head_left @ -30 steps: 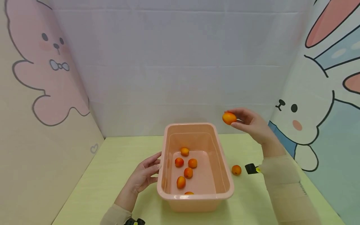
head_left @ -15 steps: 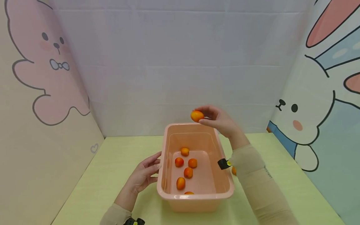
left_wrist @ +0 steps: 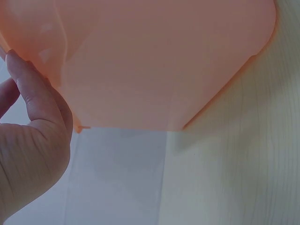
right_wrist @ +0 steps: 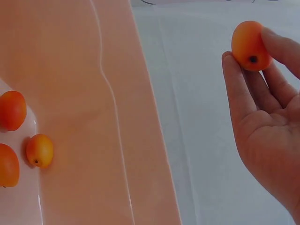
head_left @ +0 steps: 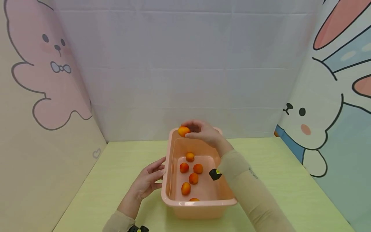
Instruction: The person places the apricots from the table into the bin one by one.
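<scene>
My right hand (head_left: 204, 132) pinches a small orange oval fruit (head_left: 184, 131), kumquat-like, between thumb and fingertips. It hovers over the far end of a peach plastic bin (head_left: 199, 203). In the right wrist view the held fruit (right_wrist: 251, 44) shows a dark stem spot and sits apart from the bin wall (right_wrist: 131, 117). Several like fruits lie on the bin floor, among them a redder one (head_left: 184, 167) and a yellower one (head_left: 190, 157). My left hand (head_left: 149, 178) rests its fingers against the bin's left side, fairly straight; the left wrist view shows those fingers (left_wrist: 33, 89) touching the outer wall.
The bin stands on a pale yellow-green table (head_left: 116, 167). A white sheet (head_left: 185, 64) hangs behind it, with cartoon-printed panels on both sides. My right sleeve (head_left: 252, 187) crosses the bin's right rim in view and covers part of the table.
My right hand has carried the fruit leftward from beyond the bin's right side to over its far end, then lower. A loose fruit on the table is now hidden by the arm. My left hand stays.
</scene>
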### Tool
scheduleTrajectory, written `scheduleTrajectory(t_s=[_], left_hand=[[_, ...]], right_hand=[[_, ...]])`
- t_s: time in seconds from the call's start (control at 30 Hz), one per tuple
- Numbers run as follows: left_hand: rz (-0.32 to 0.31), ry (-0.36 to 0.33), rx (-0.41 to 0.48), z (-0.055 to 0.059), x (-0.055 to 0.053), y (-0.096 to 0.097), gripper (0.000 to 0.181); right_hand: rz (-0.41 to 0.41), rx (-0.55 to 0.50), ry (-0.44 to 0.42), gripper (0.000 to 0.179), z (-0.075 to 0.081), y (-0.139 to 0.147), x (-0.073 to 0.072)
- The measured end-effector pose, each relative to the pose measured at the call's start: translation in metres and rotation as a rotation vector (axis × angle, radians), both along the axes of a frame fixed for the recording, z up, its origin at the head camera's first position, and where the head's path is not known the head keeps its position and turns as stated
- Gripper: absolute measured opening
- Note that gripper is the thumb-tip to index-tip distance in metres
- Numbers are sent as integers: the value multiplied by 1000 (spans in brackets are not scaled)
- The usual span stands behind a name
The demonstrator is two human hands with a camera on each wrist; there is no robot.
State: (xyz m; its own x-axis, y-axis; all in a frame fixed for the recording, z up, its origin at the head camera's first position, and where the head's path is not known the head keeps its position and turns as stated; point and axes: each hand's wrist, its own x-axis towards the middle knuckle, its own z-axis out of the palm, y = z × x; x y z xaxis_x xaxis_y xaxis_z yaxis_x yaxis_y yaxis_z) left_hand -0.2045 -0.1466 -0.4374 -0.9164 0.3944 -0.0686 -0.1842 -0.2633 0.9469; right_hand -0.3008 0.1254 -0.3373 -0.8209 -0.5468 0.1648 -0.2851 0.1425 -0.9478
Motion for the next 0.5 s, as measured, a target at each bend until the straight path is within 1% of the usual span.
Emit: scheduleTrajectory(t_s=[0.2,0.5], left_hand=[[-7,3,-1,0,0,-1,63],[-5,3,-5,-1,0,-1,62]], right_hand=[[-20,82,7,40,-13,-3,-1],[-6,189,36,40,-22,-8,-1]])
